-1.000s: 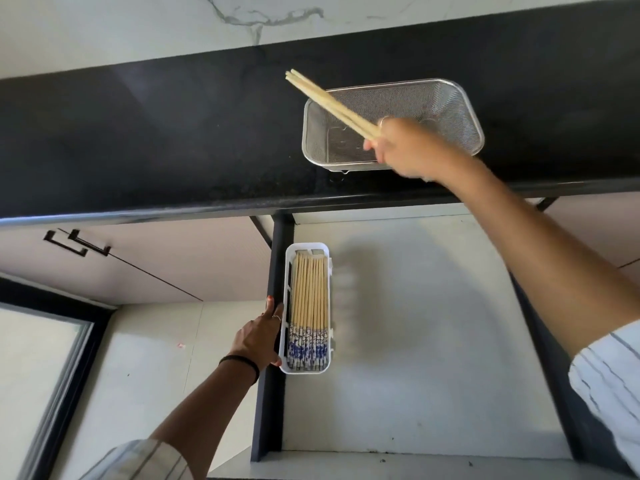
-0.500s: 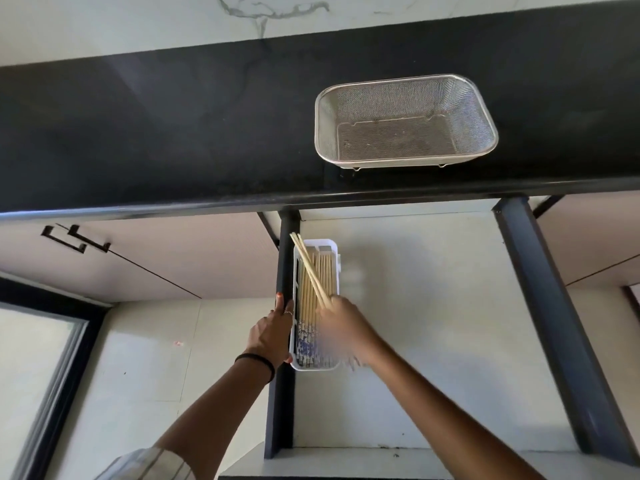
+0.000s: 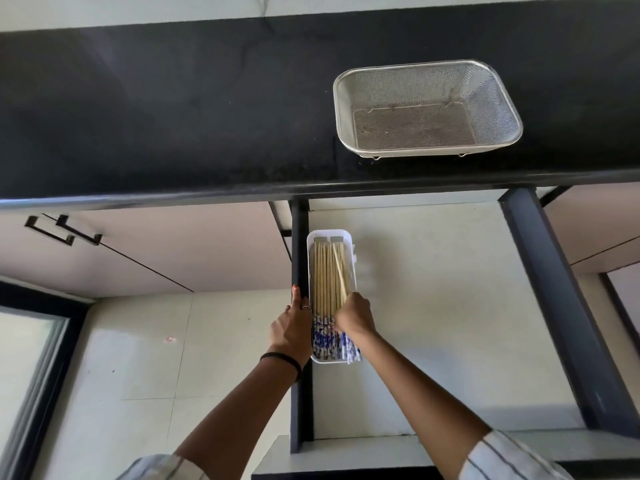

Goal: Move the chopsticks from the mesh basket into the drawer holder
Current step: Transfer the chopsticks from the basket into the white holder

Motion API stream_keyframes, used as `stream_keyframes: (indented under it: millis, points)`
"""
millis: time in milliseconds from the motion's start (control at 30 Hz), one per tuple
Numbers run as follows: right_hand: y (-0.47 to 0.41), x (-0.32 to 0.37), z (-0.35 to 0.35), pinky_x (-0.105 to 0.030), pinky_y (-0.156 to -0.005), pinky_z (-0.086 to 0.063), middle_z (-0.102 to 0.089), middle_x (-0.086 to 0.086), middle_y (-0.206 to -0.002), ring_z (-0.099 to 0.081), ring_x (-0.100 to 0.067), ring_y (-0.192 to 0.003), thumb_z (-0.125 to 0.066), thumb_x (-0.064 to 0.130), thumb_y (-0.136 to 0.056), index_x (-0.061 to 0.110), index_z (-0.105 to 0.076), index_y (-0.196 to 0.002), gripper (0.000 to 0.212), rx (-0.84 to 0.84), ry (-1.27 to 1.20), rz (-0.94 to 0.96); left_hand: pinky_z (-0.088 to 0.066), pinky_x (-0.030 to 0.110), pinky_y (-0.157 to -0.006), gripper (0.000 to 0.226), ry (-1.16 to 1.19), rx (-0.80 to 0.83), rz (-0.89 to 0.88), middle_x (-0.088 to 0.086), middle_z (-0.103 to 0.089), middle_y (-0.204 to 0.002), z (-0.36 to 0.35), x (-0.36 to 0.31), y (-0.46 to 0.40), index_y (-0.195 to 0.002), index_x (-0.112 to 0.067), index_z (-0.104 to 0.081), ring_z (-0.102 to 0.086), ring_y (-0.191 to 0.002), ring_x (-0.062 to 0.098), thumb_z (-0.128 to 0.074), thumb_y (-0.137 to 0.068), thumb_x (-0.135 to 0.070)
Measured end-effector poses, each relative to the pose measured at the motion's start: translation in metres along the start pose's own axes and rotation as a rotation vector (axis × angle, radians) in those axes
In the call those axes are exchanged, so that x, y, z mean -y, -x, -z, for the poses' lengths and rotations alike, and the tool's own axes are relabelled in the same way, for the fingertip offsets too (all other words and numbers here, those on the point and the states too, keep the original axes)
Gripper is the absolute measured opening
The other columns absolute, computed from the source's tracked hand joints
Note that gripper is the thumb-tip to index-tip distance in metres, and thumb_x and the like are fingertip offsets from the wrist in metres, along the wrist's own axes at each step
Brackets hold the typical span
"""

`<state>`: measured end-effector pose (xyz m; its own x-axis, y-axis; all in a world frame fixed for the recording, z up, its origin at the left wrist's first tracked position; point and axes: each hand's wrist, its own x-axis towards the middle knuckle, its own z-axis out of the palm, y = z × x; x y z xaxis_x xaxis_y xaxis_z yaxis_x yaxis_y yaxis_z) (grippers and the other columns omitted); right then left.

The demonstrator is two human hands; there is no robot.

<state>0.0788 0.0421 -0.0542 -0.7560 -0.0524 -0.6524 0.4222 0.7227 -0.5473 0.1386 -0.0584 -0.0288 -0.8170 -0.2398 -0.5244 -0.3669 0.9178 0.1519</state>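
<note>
Two hands at holder (image 3: 349, 237), right hand (image 3: 353, 315) gripping chopsticks (image 3: 325, 271)

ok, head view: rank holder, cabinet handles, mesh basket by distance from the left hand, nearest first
1. Holder: just right of the left hand, which lies along its left side.
2. Cabinet handles: up and to the left, on the cabinet front.
3. Mesh basket: up and to the right, on the black counter, with no chopsticks in it.
</note>
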Motion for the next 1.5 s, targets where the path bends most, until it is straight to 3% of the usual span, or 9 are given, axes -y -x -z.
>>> stream_keyframes:
  millis: [267, 400, 700, 900, 1067, 1167, 1267, 1367, 1500]
  points:
    - [-0.009, 0.0, -0.016, -0.037, -0.086, -0.056, -0.061, -0.025, -0.119, -0.065, -0.035, -0.104, -0.042, -0.012, -0.09, -0.01, -0.054, -0.119, 0.032, -0.126, 0.155, 0.05, -0.05, 0.033, -0.095, 0.094, -0.017, 0.031, 0.0, 0.011, -0.052, -0.139, 0.003, 0.003, 0.003, -0.153, -0.004, 0.008, -0.061, -0.112, 0.023, -0.063, -0.091, -0.006]
    - [-0.004, -0.001, -0.023, -0.036, -0.088, -0.053, -0.06, -0.022, -0.122, -0.063, -0.034, -0.108, -0.04, -0.007, -0.094, -0.008, -0.049, -0.126, 0.034, -0.168, 0.245, 0.087, -0.05, 0.031, -0.094, 0.096, -0.015, 0.039, -0.004, 0.01, -0.058, -0.13, 0.003, 0.005, 0.003, -0.152, -0.003, 0.01, -0.062, -0.11, 0.022, -0.063, -0.091, -0.006]
    - [0.002, -0.003, -0.032, -0.037, -0.087, -0.053, -0.06, -0.018, -0.123, -0.064, -0.032, -0.108, -0.037, -0.002, -0.097, -0.003, -0.041, -0.134, 0.037, -0.248, 0.288, 0.151, -0.05, 0.031, -0.089, 0.07, -0.082, 0.037, -0.091, 0.014, -0.033, -0.153, 0.006, 0.006, 0.004, -0.151, -0.004, -0.019, -0.061, -0.108, 0.021, -0.06, -0.093, -0.009]
    - [0.002, -0.006, -0.033, -0.039, -0.084, -0.056, -0.053, -0.017, -0.127, -0.065, -0.03, -0.1, -0.045, 0.0, -0.096, 0.005, -0.009, -0.152, 0.067, -0.242, 0.531, 0.262, -0.05, 0.03, -0.087, 0.078, -0.119, 0.027, -0.093, 0.014, -0.033, -0.153, 0.004, 0.007, -0.001, -0.152, -0.001, -0.009, -0.062, -0.106, 0.02, -0.06, -0.093, -0.011]
    - [0.0, -0.003, -0.032, -0.04, -0.084, -0.054, -0.052, -0.017, -0.126, -0.064, -0.031, -0.1, -0.047, 0.006, -0.097, 0.007, 0.0, -0.153, 0.073, -0.223, 0.617, 0.269, -0.05, 0.028, -0.085, 0.085, -0.125, 0.026, -0.067, 0.015, -0.043, -0.146, 0.001, 0.005, -0.006, -0.152, 0.002, -0.001, -0.064, -0.102, 0.019, -0.061, -0.093, -0.011]
    - [0.0, -0.003, -0.033, -0.04, -0.084, -0.054, -0.052, -0.016, -0.127, -0.064, -0.031, -0.101, -0.048, 0.008, -0.097, 0.007, -0.003, -0.153, 0.072, -0.225, 0.631, 0.282, -0.051, 0.029, -0.086, 0.083, -0.126, 0.022, -0.067, 0.015, -0.045, -0.145, 0.001, 0.006, -0.007, -0.152, 0.001, -0.002, -0.064, -0.102, 0.019, -0.059, -0.093, -0.01]
    - [0.001, -0.006, -0.034, -0.04, -0.086, -0.055, -0.052, -0.016, -0.129, -0.063, -0.03, -0.107, -0.051, 0.006, -0.096, 0.005, -0.022, -0.148, 0.059, -0.235, 0.611, 0.308, -0.05, 0.029, -0.087, 0.089, -0.119, 0.024, -0.068, 0.012, -0.056, -0.131, -0.001, 0.007, -0.006, -0.152, 0.002, 0.003, -0.065, -0.101, 0.019, -0.061, -0.092, -0.013]
    - [0.003, -0.013, -0.04, -0.04, -0.098, -0.05, -0.041, -0.014, -0.14, -0.05, -0.03, -0.125, -0.057, 0.009, -0.092, 0.005, -0.033, -0.141, 0.055, -0.187, 0.555, 0.331, -0.05, 0.029, -0.087, 0.087, -0.104, 0.022, -0.071, 0.012, -0.056, -0.132, 0.001, 0.007, -0.004, -0.152, 0.002, 0.004, -0.065, -0.101, 0.019, -0.059, -0.094, -0.012]
    - [0.002, -0.03, -0.046, -0.038, -0.12, -0.016, -0.005, -0.007, -0.162, -0.007, -0.029, -0.15, -0.053, 0.016, -0.095, 0.016, -0.019, -0.152, 0.067, -0.049, 0.591, 0.423, -0.051, 0.03, -0.089, 0.074, -0.109, 0.023, -0.09, 0.014, -0.04, -0.149, 0.004, 0.006, -0.002, -0.152, 0.0, -0.005, -0.064, -0.104, 0.02, -0.053, -0.097, -0.01]
